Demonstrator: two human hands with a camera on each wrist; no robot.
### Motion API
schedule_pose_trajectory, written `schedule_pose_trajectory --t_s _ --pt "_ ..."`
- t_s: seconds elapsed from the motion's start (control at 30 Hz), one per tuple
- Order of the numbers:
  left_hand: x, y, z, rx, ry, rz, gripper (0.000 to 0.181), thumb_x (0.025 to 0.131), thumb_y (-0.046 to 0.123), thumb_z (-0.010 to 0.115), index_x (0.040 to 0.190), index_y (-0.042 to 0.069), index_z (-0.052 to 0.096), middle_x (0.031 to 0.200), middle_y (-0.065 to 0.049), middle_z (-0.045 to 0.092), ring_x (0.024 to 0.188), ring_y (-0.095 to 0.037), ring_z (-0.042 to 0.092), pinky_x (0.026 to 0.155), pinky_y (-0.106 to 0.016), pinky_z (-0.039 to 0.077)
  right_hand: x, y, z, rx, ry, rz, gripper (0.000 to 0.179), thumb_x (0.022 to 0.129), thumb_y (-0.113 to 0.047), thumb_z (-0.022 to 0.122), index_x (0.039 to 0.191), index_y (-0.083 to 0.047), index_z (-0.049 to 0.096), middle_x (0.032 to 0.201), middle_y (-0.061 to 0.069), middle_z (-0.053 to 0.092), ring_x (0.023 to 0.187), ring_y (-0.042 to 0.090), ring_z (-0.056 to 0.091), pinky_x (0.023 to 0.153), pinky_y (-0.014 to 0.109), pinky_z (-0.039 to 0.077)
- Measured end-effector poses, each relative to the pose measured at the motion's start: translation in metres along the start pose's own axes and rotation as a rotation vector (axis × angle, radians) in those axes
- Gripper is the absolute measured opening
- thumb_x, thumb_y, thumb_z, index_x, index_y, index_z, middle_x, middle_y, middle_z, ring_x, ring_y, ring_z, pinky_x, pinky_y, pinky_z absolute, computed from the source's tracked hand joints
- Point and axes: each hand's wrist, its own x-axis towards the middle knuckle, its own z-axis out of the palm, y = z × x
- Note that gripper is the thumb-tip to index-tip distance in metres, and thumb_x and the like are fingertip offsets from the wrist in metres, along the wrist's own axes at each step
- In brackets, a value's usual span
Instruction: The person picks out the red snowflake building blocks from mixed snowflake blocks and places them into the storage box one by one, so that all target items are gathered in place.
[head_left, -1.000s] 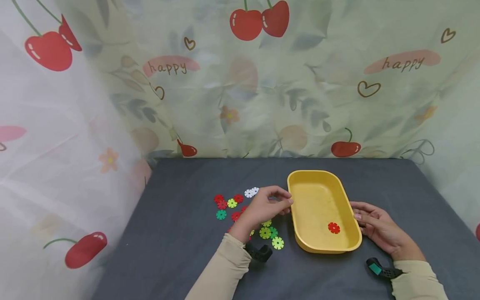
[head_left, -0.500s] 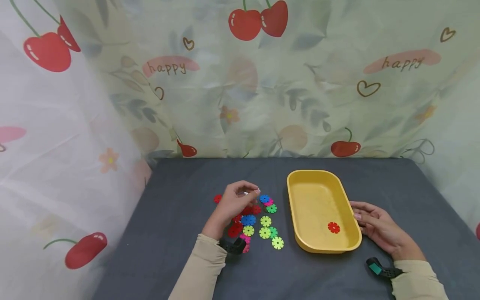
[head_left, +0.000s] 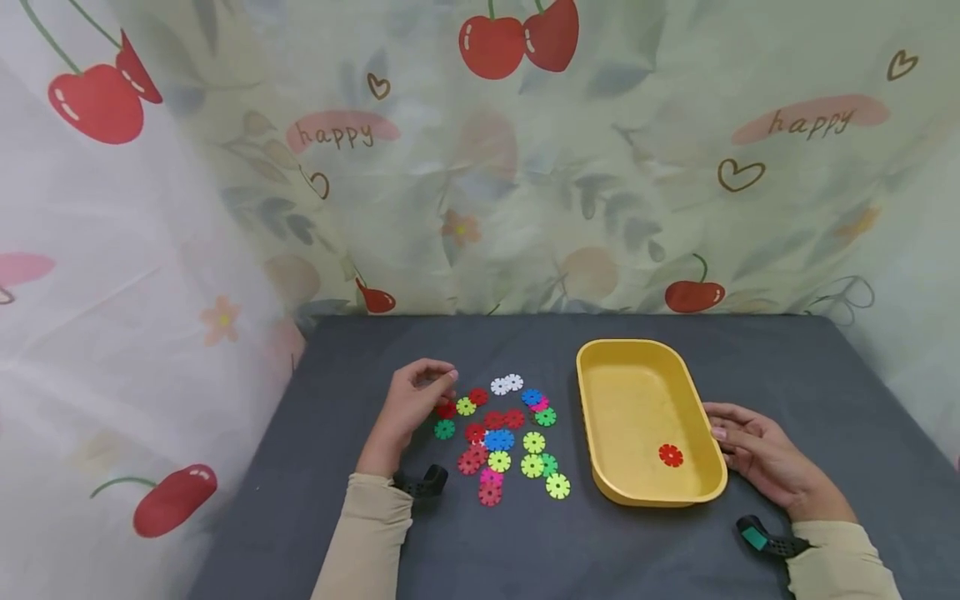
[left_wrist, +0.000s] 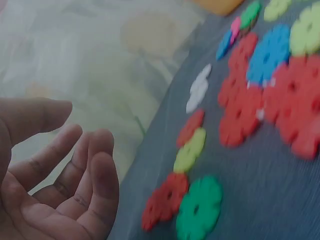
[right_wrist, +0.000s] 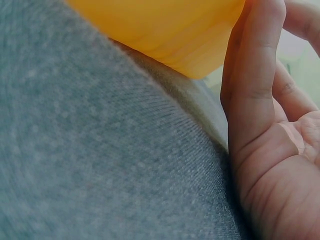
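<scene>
My left hand (head_left: 408,407) hovers over the far left end of a scatter of flower-shaped plastic discs. In the left wrist view its thumb and fingers stand apart with nothing between them. Just below lie a red disc (head_left: 446,411), a green disc (head_left: 445,429) and a yellow disc (head_left: 466,406). On the right, my right hand (head_left: 772,454) rests at the side of a yellow tray (head_left: 633,343), its fingertips against the wall near the rim. A finger runs nearly straight up beside the tray wall in the right wrist view. One red disc (head_left: 671,455) lies inside the tray.
More discs are spread left of the tray: two white discs (head_left: 506,384), blue discs (head_left: 499,440), pink discs (head_left: 491,477) and several yellow-green ones (head_left: 533,465), some overlapping. A dark grey cloth (head_left: 300,517) covers the table, and a cherry-patterned curtain (head_left: 420,275) hangs behind it.
My left hand has moved left from the tray's near-left rim, across the discs, to the red ones at the far left. The right hand and the tray have stayed in place.
</scene>
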Motion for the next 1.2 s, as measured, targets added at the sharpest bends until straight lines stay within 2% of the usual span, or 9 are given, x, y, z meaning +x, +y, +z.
schedule_pose_trajectory --t_s 0.17,0.27,0.4,0.5,0.6,0.77,0.93,1.2 --pt "0.000 -0.007 -0.011 0.048 0.053 0.008 0.030 0.102 0.023 0.074 0.124 0.004 0.072 0.117 -0.018 0.072 0.100 -0.033 0.074 0.089 -0.045 0.062 0.001 0.001 0.000 0.018 -0.014 -0.011 0.046 0.113 0.003 0.035 0.140 -0.019 0.066 0.129 0.001 0.077 0.115 0.013 0.076 0.091 0.033 0.063" --pt "0.000 -0.009 -0.014 0.097 0.067 0.010 0.031 0.102 0.023 0.073 0.126 0.003 0.072 0.117 -0.015 0.072 0.101 -0.034 0.073 0.086 -0.040 0.061 0.001 0.001 0.000 0.026 -0.014 -0.020 0.046 0.113 0.003 0.036 0.140 -0.018 0.066 0.128 0.002 0.077 0.114 0.014 0.076 0.091 0.033 0.063" --pt "-0.001 -0.013 -0.016 0.178 0.094 0.008 0.030 0.101 0.021 0.074 0.125 0.003 0.073 0.115 -0.014 0.072 0.097 -0.029 0.070 0.081 -0.032 0.054 0.002 0.002 0.001 0.031 -0.013 -0.015 0.046 0.113 0.003 0.035 0.139 -0.018 0.066 0.128 0.002 0.077 0.114 0.014 0.076 0.091 0.033 0.063" --pt "0.000 -0.017 -0.016 0.227 0.115 -0.012 0.028 0.099 0.018 0.076 0.123 0.004 0.074 0.111 -0.013 0.072 0.093 -0.024 0.066 0.079 -0.032 0.052 0.002 0.002 0.002 0.025 -0.005 -0.005 0.046 0.113 0.003 0.035 0.138 -0.019 0.067 0.127 0.001 0.077 0.113 0.013 0.076 0.091 0.032 0.063" --pt "0.000 -0.022 -0.014 0.274 0.116 -0.026 0.027 0.098 0.016 0.076 0.122 0.005 0.074 0.108 -0.013 0.072 0.090 -0.022 0.066 0.080 -0.035 0.053 0.002 0.002 0.002 0.006 0.016 0.001 0.045 0.113 0.002 0.037 0.137 -0.020 0.067 0.127 0.000 0.077 0.113 0.012 0.076 0.091 0.032 0.063" --pt "0.002 -0.026 -0.011 0.333 0.121 -0.010 0.025 0.097 0.010 0.076 0.121 0.004 0.074 0.109 -0.015 0.071 0.091 -0.024 0.067 0.084 -0.042 0.056 0.001 0.001 0.004 -0.017 0.056 0.015 0.043 0.113 0.001 0.039 0.135 -0.022 0.068 0.126 -0.002 0.077 0.112 0.012 0.076 0.089 0.032 0.063" --pt "0.003 -0.027 -0.010 0.382 0.114 -0.021 0.026 0.094 0.006 0.077 0.120 0.003 0.073 0.110 -0.016 0.069 0.092 -0.025 0.069 0.082 -0.042 0.058 0.001 0.002 0.004 -0.010 0.047 0.018 0.044 0.113 0.002 0.039 0.136 -0.022 0.068 0.128 -0.002 0.077 0.113 0.012 0.076 0.091 0.033 0.063" --pt "0.004 -0.026 -0.008 0.426 0.098 -0.028 0.032 0.093 0.008 0.080 0.123 0.001 0.073 0.113 -0.017 0.069 0.096 -0.027 0.066 0.087 -0.045 0.059 0.002 0.001 0.002 -0.007 0.031 0.010 0.045 0.113 0.002 0.038 0.137 -0.021 0.067 0.127 -0.001 0.077 0.113 0.013 0.076 0.091 0.032 0.063"
